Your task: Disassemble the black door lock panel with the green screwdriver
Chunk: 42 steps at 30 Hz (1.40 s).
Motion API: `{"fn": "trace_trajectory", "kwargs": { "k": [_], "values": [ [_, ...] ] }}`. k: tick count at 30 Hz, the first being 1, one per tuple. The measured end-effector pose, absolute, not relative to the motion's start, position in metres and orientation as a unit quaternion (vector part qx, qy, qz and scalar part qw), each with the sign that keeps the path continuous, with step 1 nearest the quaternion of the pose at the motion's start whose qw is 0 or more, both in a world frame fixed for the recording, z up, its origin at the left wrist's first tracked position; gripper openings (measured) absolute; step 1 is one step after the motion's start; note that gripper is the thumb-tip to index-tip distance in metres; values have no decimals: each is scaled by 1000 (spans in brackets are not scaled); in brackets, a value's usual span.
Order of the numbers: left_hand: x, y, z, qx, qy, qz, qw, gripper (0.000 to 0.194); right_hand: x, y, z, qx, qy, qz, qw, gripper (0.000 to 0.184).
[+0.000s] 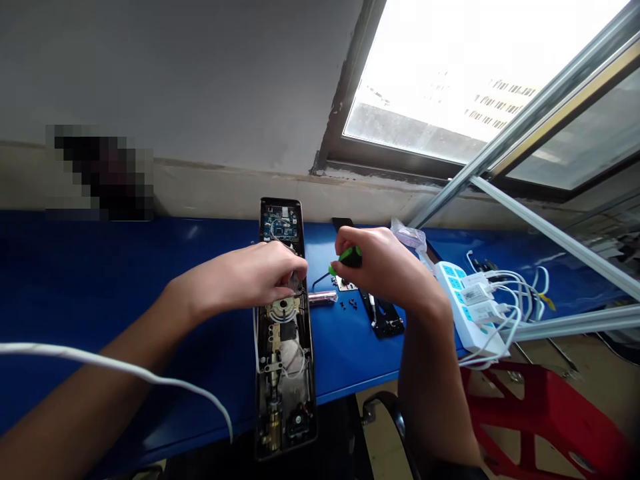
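Note:
A long dark housing [286,373], which looks like an opened electronic door lock, lies lengthwise across the blue table and overhangs its front edge. Inside its far end sits a blue circuit board [280,223]; brass and steel mechanical parts fill the near half. Over the middle of the housing, my left hand [260,275] is pinched closed, and what its fingertips hold is hidden. My right hand [373,260] grips a green and black screwdriver [350,257] to the right of the housing. The screwdriver's shaft points left and down, with its tip above the table.
Several small dark screws [350,304] lie beside a shiny pinkish cylinder [323,298]. Further right are a black plate [387,325] and a white power strip [467,310] with plugged-in cables. A white cable [125,371] crosses my left forearm. A red stool [550,413] stands on the floor.

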<state>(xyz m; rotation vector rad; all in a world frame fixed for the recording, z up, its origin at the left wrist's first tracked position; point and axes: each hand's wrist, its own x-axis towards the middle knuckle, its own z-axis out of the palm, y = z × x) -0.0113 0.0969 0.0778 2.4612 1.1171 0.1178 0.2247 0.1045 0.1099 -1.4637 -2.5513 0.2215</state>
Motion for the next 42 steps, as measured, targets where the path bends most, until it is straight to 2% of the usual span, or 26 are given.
{"fn": "trace_trajectory", "kwargs": {
  "k": [4,8,13,19,24,29,36,42],
  "values": [
    [-6,95,78,892,398,55,206,5,230,89,88,-522,-845,104,47,8],
    [2,95,74,902,386,81,178,13,228,80,49,-522,-840,147,22,24],
    [5,95,71,909,374,84,163,18,223,72,14,-529,-832,165,24,30],
    [3,94,74,907,378,83,168,16,224,73,0,-544,-822,165,41,19],
    [1,94,75,898,390,79,189,13,226,80,4,-539,-825,163,47,14],
    [-6,98,80,894,385,91,211,10,229,88,33,-519,-835,172,66,15],
    [-39,110,87,865,446,102,204,17,211,108,76,-457,-856,143,192,5],
    [-57,115,87,854,469,109,198,19,177,120,64,-373,-889,119,238,8]
  ]
}}
